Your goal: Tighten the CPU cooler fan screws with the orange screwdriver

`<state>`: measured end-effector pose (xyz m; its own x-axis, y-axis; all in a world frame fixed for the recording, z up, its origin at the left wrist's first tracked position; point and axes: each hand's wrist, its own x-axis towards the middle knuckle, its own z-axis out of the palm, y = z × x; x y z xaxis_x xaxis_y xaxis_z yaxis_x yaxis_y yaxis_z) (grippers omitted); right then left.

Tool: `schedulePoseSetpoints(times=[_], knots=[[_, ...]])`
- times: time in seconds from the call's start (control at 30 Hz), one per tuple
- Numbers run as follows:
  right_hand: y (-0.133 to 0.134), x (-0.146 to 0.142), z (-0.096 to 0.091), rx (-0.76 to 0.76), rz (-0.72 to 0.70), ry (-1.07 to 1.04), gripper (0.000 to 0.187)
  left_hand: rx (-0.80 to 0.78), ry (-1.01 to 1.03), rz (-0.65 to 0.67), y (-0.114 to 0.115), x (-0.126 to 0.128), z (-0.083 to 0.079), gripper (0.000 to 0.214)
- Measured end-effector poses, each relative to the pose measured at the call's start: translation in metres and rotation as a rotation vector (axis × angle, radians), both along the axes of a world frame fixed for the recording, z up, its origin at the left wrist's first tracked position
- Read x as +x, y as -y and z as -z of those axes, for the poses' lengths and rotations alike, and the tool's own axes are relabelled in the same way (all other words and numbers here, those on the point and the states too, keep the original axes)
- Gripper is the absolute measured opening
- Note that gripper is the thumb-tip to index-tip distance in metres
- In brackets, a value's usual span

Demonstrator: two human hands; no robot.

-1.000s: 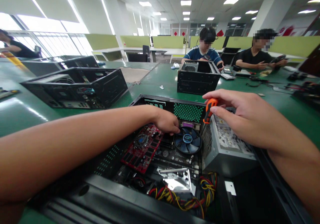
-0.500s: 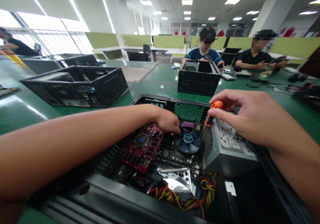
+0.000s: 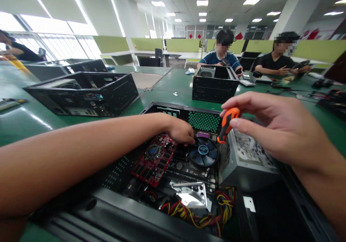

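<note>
An open black computer case (image 3: pixel 167 109) lies in front of me on the green table (image 3: pixel 24 119). Inside are a red expansion card (image 3: pixel 154 159), a blue CPU fan (image 3: pixel 202 151) and a grey power supply (image 3: pixel 245 159). My left hand (image 3: pixel 180 131) reaches into the case, fingers curled down between the red card and the fan; what they touch is hidden. My right hand (image 3: pixel 275 126) hovers above the power supply, pinching an orange-and-black screwdriver handle (image 3: pixel 225 123) that points down towards the fan.
Coloured cables (image 3: pixel 200 213) bunch at the case's near side. Another open case (image 3: pixel 83 92) lies at left, a third (image 3: pixel 214 83) stands behind. Two people sit across the table, one more at far left. Cables and small parts lie at right (image 3: pixel 286 88).
My right hand has lifted slightly and tilted the screwdriver, its handle now more exposed. My left hand has stayed put inside the case.
</note>
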<state>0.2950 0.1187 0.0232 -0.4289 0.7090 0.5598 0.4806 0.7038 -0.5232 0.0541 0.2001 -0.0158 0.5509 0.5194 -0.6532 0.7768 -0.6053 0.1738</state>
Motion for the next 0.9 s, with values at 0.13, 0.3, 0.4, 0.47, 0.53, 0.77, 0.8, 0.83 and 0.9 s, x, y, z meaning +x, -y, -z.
schedulePoseSetpoints(times=[0.13,0.3,0.4,0.47,0.53,0.77,0.8,0.83,0.9], knots=[[0.0057,-0.0020,-0.0043,-0.009,-0.156,0.116,0.019,-0.008,0.009,-0.014,0.0012,0.0013,-0.0010,0.039],[0.0058,-0.0028,-0.0044,-0.018,-0.141,0.140,0.020,-0.015,0.004,-0.036,0.0035,0.0028,-0.0044,0.040],[0.0055,-0.0033,-0.0038,-0.019,-0.145,0.171,0.021,-0.015,-0.001,-0.028,0.0033,0.0028,-0.0055,0.040],[0.0057,-0.0032,-0.0035,-0.023,-0.142,0.176,0.021,-0.009,-0.006,-0.021,0.0026,0.0025,-0.0051,0.040],[0.0061,-0.0030,-0.0032,-0.030,-0.140,0.180,0.022,-0.004,-0.010,-0.012,0.0015,0.0019,-0.0038,0.041],[0.0066,-0.0035,-0.0055,-0.025,-0.129,0.232,0.017,-0.018,0.004,-0.004,-0.0007,-0.0006,-0.0006,0.040],[0.0064,-0.0035,-0.0062,-0.027,-0.125,0.240,0.017,-0.019,0.006,-0.004,-0.0003,-0.0005,-0.0010,0.040],[0.0060,-0.0034,-0.0067,-0.030,-0.123,0.245,0.015,-0.019,0.006,-0.004,0.0003,-0.0001,-0.0017,0.040],[0.0053,-0.0032,-0.0075,-0.042,-0.115,0.246,0.008,-0.014,0.003,-0.015,0.0018,0.0010,-0.0036,0.040]])
